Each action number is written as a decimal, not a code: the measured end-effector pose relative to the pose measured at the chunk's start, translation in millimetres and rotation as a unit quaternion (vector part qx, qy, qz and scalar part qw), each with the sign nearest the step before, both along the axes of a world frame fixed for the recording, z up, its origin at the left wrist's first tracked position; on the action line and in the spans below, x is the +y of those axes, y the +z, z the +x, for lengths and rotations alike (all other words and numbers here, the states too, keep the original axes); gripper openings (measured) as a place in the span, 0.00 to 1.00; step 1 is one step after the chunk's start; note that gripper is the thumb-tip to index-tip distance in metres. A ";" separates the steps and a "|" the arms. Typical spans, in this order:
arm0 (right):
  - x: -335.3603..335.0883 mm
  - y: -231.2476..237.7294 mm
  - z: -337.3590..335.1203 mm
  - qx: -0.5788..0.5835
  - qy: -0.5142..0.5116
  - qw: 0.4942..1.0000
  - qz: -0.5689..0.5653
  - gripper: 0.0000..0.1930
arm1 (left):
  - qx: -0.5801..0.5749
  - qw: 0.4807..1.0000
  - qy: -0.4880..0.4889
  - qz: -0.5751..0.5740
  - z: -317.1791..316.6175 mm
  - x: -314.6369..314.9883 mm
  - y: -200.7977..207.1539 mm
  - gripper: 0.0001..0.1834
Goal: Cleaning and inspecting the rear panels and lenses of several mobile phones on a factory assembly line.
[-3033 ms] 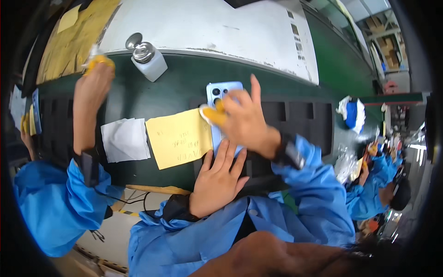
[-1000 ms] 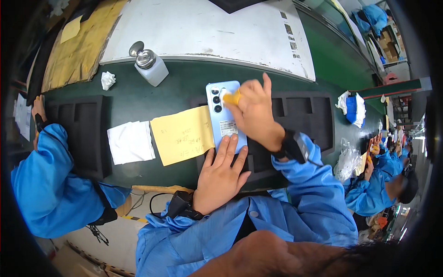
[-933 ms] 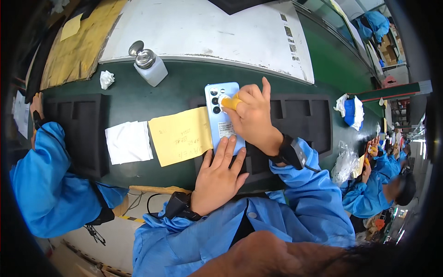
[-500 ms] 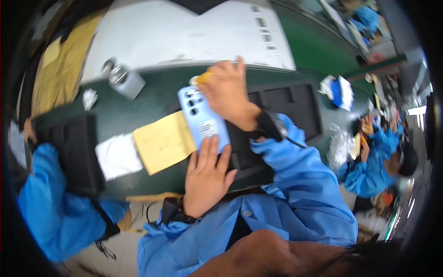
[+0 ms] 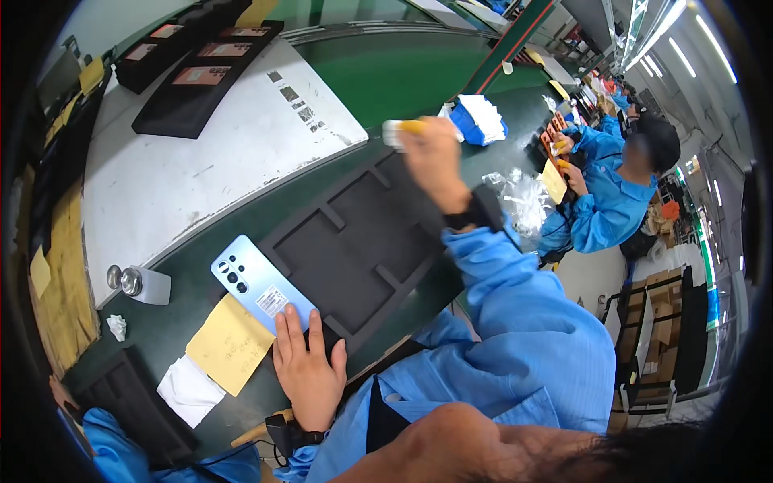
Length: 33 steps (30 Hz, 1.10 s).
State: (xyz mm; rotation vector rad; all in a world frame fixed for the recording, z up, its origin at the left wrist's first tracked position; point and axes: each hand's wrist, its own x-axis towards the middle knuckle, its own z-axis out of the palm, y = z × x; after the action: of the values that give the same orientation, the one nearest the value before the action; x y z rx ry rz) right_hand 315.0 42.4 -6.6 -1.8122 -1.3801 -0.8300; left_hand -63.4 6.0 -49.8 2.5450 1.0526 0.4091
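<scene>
A light blue phone lies back side up, with a white label on its back, at the left edge of a black foam tray with compartments. My left hand rests flat, its fingertips on the phone's lower end. My right hand is over the tray's far right end, a yellow cover on a finger, its fingers closed on a folded white wipe. A yellow note sheet and a white cloth lie left of the phone. Beyond my right hand is a blue-and-white pack of wipes.
A pump bottle and a crumpled tissue stand at left, near another black tray and a co-worker's sleeve. Clear plastic bags lie at right, near another co-worker. Filled black trays lie on a white board.
My right hand has moved with the wipe from the phone's top end to the right, toward the wipe pack. My left hand stays on the phone. The view has turned toward the right.
</scene>
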 end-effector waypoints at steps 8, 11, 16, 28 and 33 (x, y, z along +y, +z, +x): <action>-107.0 -58.4 127.3 0.183 -0.219 0.941 -0.180 0.14 | 0.033 0.999 -0.011 0.015 3.9 -0.3 1.9 0.30; -77.2 -55.4 144.8 0.127 -0.223 0.953 -0.163 0.16 | 0.034 0.999 -0.007 0.020 5.3 -1.5 0.0 0.29; -37.0 -69.1 170.2 0.095 -0.274 0.897 -0.335 0.12 | 0.036 0.999 0.032 0.013 4.0 -3.2 2.6 0.28; -13.8 8.7 67.3 0.210 0.032 0.972 -0.102 0.12 | -0.055 0.998 0.013 0.035 -2.2 -2.8 0.1 0.27; 76.7 38.7 -150.8 0.202 0.328 0.908 -0.166 0.08 | -0.070 0.996 0.031 0.038 -6.4 -7.3 -0.8 0.26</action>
State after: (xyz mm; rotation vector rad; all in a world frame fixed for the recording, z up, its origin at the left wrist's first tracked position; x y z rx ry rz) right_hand 164.2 119.1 32.1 -1.4657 -1.7466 0.1355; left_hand -69.8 -1.3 -50.6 2.5118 1.0842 0.6473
